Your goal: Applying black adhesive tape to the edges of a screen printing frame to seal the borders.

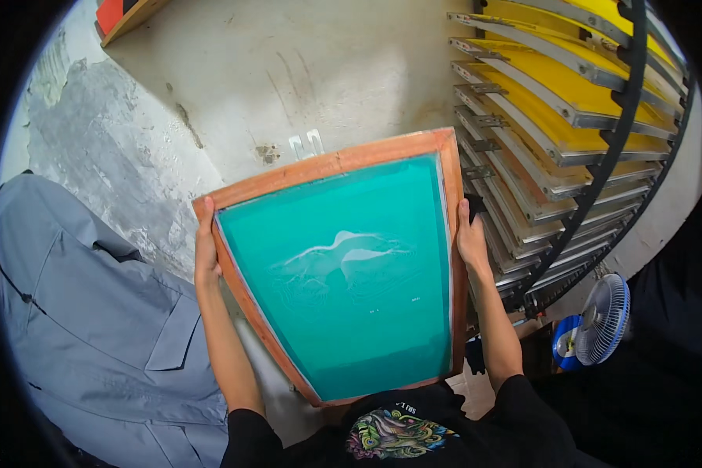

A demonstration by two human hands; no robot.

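Note:
A wood-framed silkscreen (327, 327) is held up in front of my chest, tilted, its lower edge near my black shirt. Green emulsion coats the mesh, and a pale line design (351, 257) shows in the middle, with tiny marks below it. My left hand (206, 248) grips the left side of the reddish-brown wooden frame (339, 159) near its upper corner, thumb on the front face. On the opposite side, my right hand (471, 237) clasps the right rail. The fingers behind the frame are mostly hidden.
To the right stands a black rack (611, 134) stacked with several metal-framed screens (561, 105), some with yellow mesh. A grey jacket (105, 304) hangs at the left against a peeling wall (111, 128). A small fan (604, 320) sits at the lower right. A wooden shelf (134, 20) juts out at the top left.

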